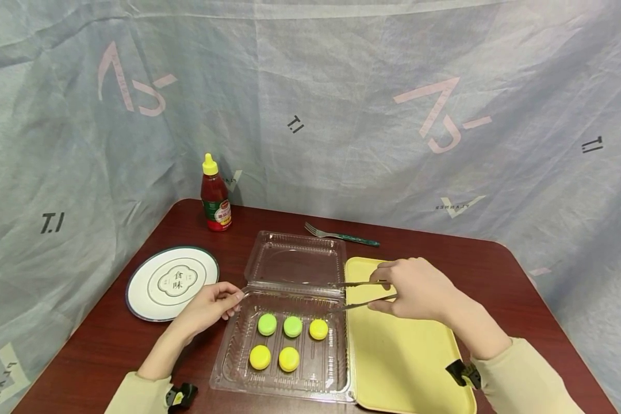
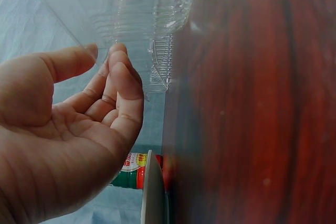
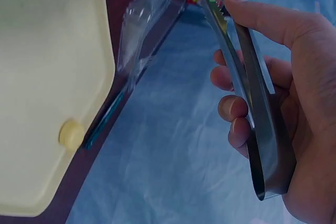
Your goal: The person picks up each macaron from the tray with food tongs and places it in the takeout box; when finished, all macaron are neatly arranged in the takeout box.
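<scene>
A clear hinged plastic box (image 1: 284, 379) lies with its lid laid back; two green macarons (image 1: 267, 324) and three yellow ones (image 1: 288, 359) sit inside. My left hand (image 1: 210, 309) pinches the box's left rim near the hinge; the left wrist view has thumb and fingertips of this hand (image 2: 79, 108) at the clear plastic edge. My right hand (image 1: 416, 290) grips metal tongs (image 3: 257, 108), whose tips are apart over the box's right side with nothing visible between them. On the yellow tray (image 1: 398, 362), a pale yellow macaron (image 3: 72, 134) rests near the edge in the right wrist view.
A white plate (image 1: 150, 282) with a dark rim is left of the box. Behind stand a red sauce bottle (image 1: 215, 198) with a yellow cap and, farther right, a fork (image 1: 341, 236) with a green handle. A grey cloth hangs behind the table.
</scene>
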`<state>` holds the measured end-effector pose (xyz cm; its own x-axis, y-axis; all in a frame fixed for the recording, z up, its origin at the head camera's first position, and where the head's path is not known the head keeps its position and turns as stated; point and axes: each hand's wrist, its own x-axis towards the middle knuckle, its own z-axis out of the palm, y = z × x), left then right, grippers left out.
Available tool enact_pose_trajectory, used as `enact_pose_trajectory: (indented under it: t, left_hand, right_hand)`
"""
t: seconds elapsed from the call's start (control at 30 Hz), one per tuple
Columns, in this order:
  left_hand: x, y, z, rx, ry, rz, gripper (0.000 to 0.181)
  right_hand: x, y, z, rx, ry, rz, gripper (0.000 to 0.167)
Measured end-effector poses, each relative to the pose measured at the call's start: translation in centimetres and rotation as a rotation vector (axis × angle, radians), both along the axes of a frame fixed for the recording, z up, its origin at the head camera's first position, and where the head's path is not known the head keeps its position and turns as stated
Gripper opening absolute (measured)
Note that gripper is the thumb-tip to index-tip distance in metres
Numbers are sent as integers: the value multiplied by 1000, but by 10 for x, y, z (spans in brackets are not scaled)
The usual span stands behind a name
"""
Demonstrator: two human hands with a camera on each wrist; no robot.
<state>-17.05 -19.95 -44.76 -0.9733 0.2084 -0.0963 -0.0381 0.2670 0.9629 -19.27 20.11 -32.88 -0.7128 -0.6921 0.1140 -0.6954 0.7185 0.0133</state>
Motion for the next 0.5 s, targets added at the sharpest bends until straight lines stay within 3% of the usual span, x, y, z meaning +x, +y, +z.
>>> enact_pose_trajectory:
  t: [0.5]
  left_hand:
    - [0, 0, -1, -4, 3, -6, 20]
  right_hand:
    - [-33, 47, 8, -28, -11, -122, 28]
